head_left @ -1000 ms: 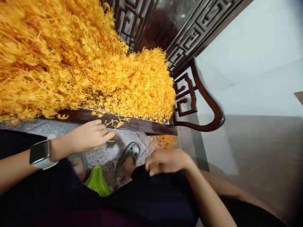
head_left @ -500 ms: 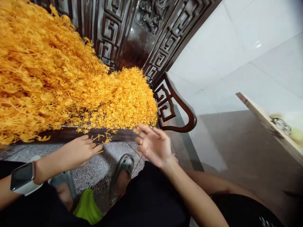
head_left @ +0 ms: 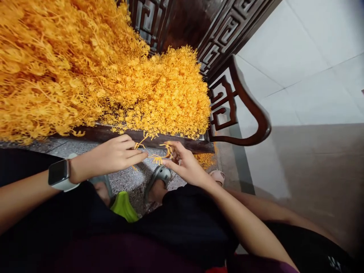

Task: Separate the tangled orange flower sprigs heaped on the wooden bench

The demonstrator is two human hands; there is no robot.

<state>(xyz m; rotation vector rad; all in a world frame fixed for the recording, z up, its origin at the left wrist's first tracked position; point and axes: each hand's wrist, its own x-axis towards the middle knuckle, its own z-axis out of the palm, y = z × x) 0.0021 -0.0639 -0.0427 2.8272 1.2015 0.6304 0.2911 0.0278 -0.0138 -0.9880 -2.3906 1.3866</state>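
Observation:
My left hand (head_left: pixel 118 154), with a smartwatch on its wrist, is closed in a pinch on thin orange sprigs (head_left: pixel 140 145) that look like plastic flower stems. Facing it from the right, my right hand (head_left: pixel 186 163) has its thumb and fingers curled round another branching orange piece (head_left: pixel 158 159). Both hands are held low, close together, just in front of the dark wooden bench edge (head_left: pixel 113 136). Behind them a large pile of orange flower-like pieces (head_left: pixel 159 94) covers the bench seat. The exact grip at the fingertips is partly hidden.
A carved armrest (head_left: pixel 263 125) closes the bench's right end, and a carved backrest (head_left: pixel 222 34) rises behind the pile. Below my hands are sandalled feet (head_left: pixel 156 182) and a bright green plastic object (head_left: pixel 124 206). Another person's leg (head_left: pixel 278 212) is at right.
My right hand, open and apart before, has come to my left hand and closed on an orange piece. My left hand keeps its sprigs. The view has shifted, so the bench appears higher and further right.

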